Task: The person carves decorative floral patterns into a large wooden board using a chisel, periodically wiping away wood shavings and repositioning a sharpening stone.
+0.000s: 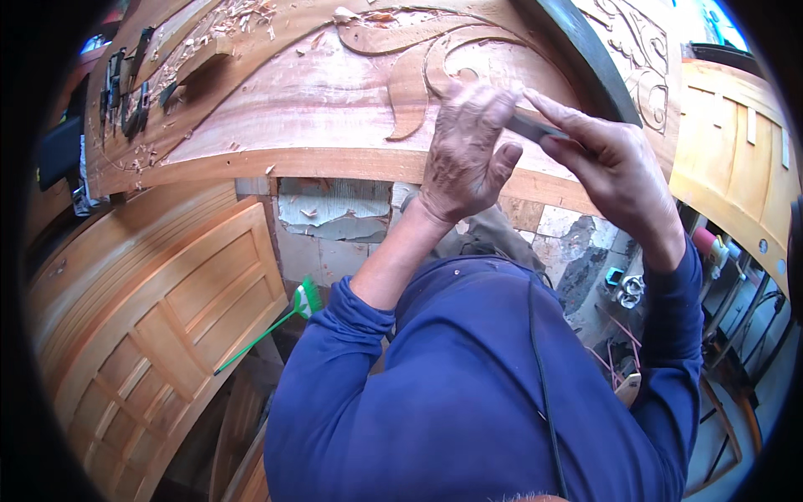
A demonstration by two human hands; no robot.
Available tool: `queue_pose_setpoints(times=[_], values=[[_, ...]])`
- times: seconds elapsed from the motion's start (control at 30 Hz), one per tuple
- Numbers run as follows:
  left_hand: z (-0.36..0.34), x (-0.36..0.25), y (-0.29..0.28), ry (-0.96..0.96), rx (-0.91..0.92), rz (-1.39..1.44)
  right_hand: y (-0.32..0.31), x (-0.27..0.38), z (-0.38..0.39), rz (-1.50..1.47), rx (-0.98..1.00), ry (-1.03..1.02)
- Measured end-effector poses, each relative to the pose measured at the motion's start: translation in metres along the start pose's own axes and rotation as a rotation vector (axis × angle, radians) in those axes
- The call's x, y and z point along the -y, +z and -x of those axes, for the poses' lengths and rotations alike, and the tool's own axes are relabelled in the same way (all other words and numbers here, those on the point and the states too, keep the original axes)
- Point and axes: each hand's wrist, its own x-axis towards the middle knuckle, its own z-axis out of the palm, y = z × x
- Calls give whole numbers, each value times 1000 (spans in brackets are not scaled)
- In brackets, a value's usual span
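My right hand is closed around a carving chisel with a dark, flat metal shank, its index finger stretched along the tool. My left hand closes over the chisel's front end, thumb sticking up; the cutting tip is hidden under its fingers. Both hands are above a large wooden panel. Just beyond them, a raised scroll-and-leaf carving stands out from the wood.
Several dark chisels lie at the panel's left end, near wood shavings. A thick dark curved strip crosses the panel's right side. A panelled door leans lower left beside a green broom. Another wooden panel stands right.
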Motion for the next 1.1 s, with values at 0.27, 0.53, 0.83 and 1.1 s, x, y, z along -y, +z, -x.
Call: queue_pose_setpoints(times=[0.27,0.53,0.83,1.1], values=[[17,-7,-12,123,255,-104,107,-20,104,-1212,-207,740],[8,12,-17,-9,301,66,137,11,76,-1398,-316,755],[-7,21,-27,23,247,313,173,45,67,-1540,-509,662],[7,25,-29,202,389,176,184,26,81,-1443,-496,709]])
